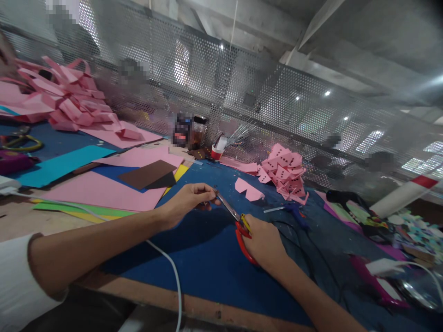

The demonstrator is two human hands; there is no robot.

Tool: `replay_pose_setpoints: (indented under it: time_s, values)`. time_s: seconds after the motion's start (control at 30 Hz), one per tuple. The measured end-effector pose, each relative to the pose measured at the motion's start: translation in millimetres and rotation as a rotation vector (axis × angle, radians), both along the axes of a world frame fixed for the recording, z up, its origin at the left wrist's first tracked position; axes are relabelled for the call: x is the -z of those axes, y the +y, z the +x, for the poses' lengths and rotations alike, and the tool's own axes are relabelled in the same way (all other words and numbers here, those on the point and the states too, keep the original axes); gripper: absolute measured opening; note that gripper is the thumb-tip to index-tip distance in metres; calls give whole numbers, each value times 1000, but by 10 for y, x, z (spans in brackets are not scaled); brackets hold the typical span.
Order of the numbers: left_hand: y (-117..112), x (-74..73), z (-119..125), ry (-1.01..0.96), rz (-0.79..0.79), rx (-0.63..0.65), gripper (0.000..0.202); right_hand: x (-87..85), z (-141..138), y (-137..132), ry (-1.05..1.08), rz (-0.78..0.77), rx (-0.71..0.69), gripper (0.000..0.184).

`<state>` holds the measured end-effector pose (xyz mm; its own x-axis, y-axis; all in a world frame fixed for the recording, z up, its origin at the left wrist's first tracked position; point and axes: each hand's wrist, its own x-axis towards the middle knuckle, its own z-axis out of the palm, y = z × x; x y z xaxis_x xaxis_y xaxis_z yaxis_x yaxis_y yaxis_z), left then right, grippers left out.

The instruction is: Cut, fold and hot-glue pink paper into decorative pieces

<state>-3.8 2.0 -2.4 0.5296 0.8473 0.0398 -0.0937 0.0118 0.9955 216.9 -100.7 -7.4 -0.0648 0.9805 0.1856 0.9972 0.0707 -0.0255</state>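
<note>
My right hand [265,240] grips a pair of scissors [228,206] by red and yellow handles, above the blue tabletop [207,272]. The metal blades point away and to the left, and look closed or nearly so. At their tip is my left hand [195,200], its fingers curled in a pinch. Whatever those fingers hold is too small or hidden to make out. Beyond the scissors lies a flat cut pink piece [249,189]. A heap of pink pieces with dark dots [284,170] stands behind it.
Coloured sheets [114,191] and a pile of pink strips [76,101] lie left. Right are a blue glue gun [296,214] with a dark cord and a magenta case [377,281]. A white cable [175,272] crosses the front edge. A red-white cup [218,151] stands before a perforated screen [263,92].
</note>
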Motion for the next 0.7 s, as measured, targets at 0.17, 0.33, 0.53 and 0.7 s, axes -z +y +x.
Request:
replay_pose_setpoints:
  time_s: [0.17, 0.33, 0.53, 0.7]
  values:
    - [15, 19, -1, 8, 12, 1, 27, 6, 3, 7, -9, -1, 1, 17]
    - [10, 21, 0, 12, 11, 0, 28, -1, -6, 6, -12, -7, 6, 18]
    - [0, 5, -4, 22, 3, 2, 27, -17, 4, 6, -20, -22, 16, 18]
    - [7, -1, 0, 31, 10, 0, 26, -28, 4, 4, -26, -32, 26, 20]
